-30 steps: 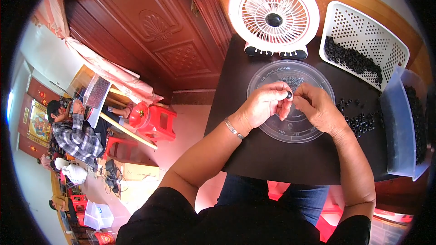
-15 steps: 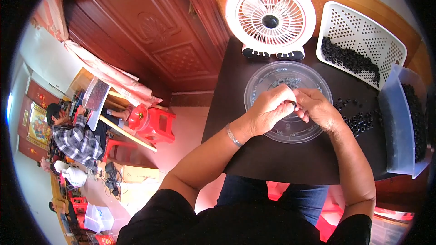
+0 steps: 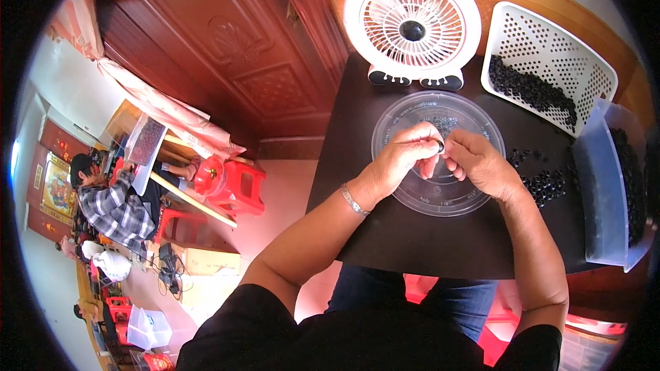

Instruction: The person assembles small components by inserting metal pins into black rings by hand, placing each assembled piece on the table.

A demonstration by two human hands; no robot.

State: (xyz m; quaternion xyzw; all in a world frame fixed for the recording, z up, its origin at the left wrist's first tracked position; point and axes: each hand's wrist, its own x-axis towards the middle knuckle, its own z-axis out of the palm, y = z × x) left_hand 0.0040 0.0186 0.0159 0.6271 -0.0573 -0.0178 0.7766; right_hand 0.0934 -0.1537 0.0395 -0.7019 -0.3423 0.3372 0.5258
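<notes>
Over a round clear plastic dish [image 3: 434,205], my two hands meet with the fingertips close together. My left hand [image 3: 397,159] pinches a small black ring-shaped part [image 3: 441,146] between thumb and forefinger. My right hand [image 3: 487,165] is closed in a pinch beside that part; whatever lies in its fingertips is too small to make out. Small greyish clear pieces [image 3: 445,124] are scattered on the far side of the dish. Several loose black parts [image 3: 546,187] lie on the dark table to the right of my right hand.
A white animal-shaped fan [image 3: 412,75] stands behind the dish. A white perforated basket [image 3: 595,81] with black parts is at the far right, and a translucent bin [image 3: 597,185] of black parts stands at the right edge. Leftward, a person [image 3: 113,203] sits near a red stool [image 3: 244,189].
My fingertips have drawn slightly apart, and the black ring-shaped part now shows more plainly at my left fingertips. The left wrist has shifted a little to the left.
</notes>
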